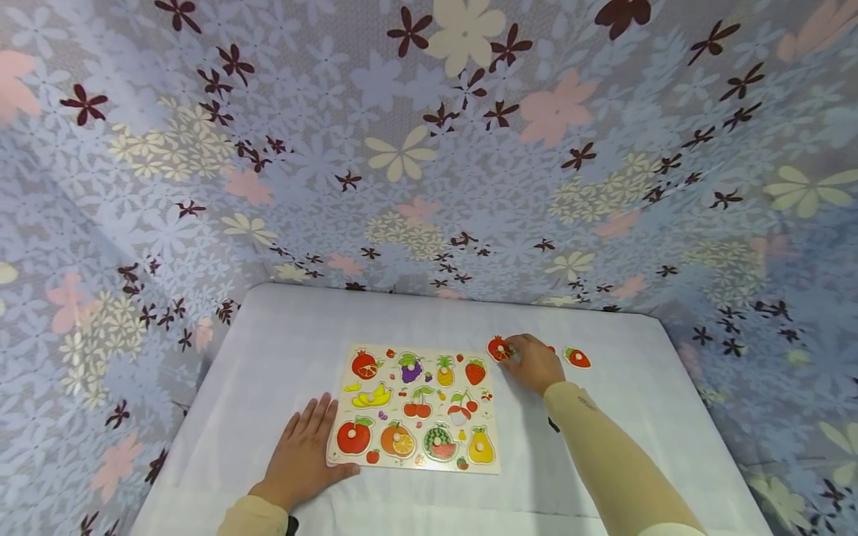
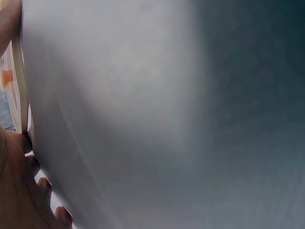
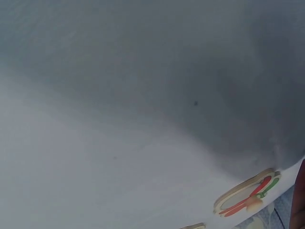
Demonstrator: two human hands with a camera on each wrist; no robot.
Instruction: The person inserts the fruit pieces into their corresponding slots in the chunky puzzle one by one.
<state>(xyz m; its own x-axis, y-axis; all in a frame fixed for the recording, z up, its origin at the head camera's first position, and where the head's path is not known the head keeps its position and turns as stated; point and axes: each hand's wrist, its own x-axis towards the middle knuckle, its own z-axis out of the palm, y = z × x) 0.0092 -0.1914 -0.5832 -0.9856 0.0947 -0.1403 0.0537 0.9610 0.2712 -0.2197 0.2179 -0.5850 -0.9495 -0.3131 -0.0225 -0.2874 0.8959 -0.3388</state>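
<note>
A fruit puzzle board (image 1: 429, 356) lies flat on the white-covered table. My left hand (image 1: 304, 450) rests palm down at the board's left side, its fingers straight and its thumb by the lower left corner. To the right of the board's upper corner, my right hand (image 1: 536, 363) pinches a red pomegranate puzzle piece (image 1: 499, 348) between thumb and fingers. A strawberry puzzle piece (image 1: 578, 357) lies to the right of that hand. In the right wrist view, a wooden piece with red and green print (image 3: 248, 193) lies on the cloth; its picture shows only edge-on.
The table (image 1: 288, 327) has a pale cloth over it. Flower-patterned fabric (image 1: 429, 186) rises behind the table and along both sides. Several fruit pictures, many with round knobs, fill the board, among them a watermelon (image 1: 440, 444) and a pear (image 1: 480, 447).
</note>
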